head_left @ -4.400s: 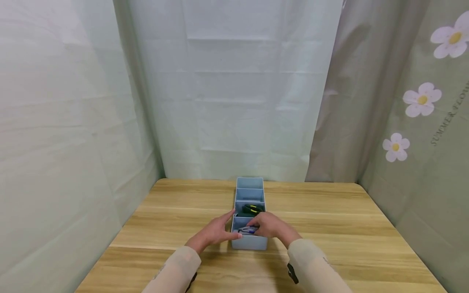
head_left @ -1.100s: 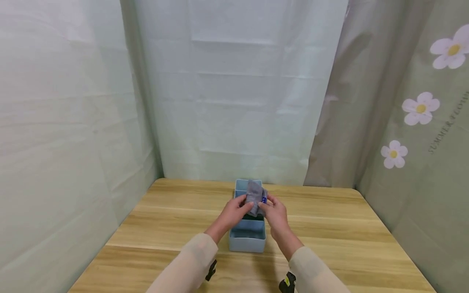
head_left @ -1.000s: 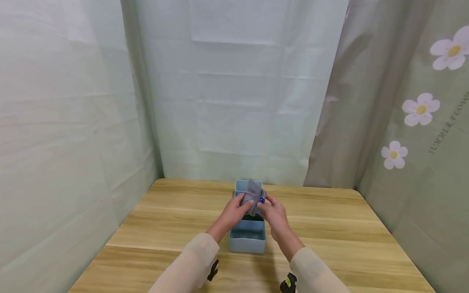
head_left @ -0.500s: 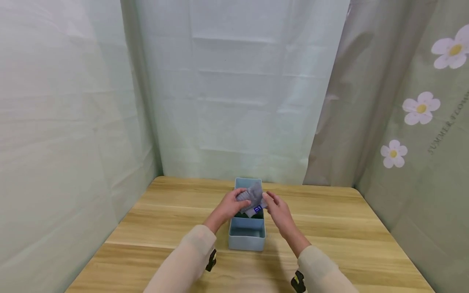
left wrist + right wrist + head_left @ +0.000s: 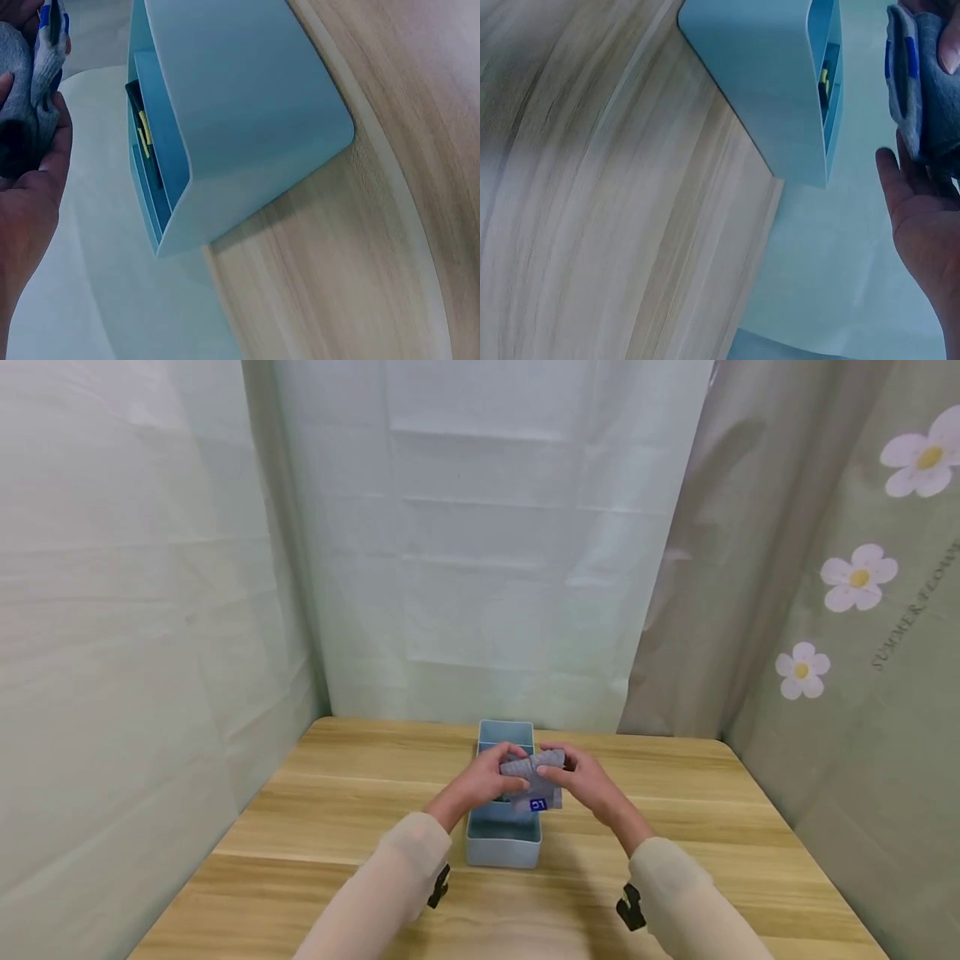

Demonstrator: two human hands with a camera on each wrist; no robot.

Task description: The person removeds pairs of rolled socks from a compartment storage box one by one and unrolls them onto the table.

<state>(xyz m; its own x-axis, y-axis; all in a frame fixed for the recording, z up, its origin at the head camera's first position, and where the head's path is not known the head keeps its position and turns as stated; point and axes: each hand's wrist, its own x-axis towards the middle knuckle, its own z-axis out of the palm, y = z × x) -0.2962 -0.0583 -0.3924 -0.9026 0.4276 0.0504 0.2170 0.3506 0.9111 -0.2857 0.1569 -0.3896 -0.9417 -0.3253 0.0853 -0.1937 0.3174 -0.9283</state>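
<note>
A folded grey sock (image 5: pixel 529 785) with a blue logo patch is held over the pale blue box (image 5: pixel 503 853) in the head view. My left hand (image 5: pixel 486 779) grips its left side, thumb in front and fingers behind. My right hand (image 5: pixel 588 783) pinches its upper right corner with the thumb on the near face. The left wrist view shows the sock (image 5: pixel 22 97) bunched between both hands. In the right wrist view the cuff of the sock (image 5: pixel 904 75) gapes, with blue marks on its edge.
The long box has several compartments in a row on the wooden table (image 5: pixel 337 827). Inside it lies a black thing with yellow stripes (image 5: pixel 144 124), partly hidden by the walls. A pale curtain (image 5: pixel 480 568) hangs behind the table, and other curtains flank both sides.
The right hand earlier reached into the box's front compartment at the sock. Both hands then lifted the sock above the box and turned it, so the logo now faces lower front.
</note>
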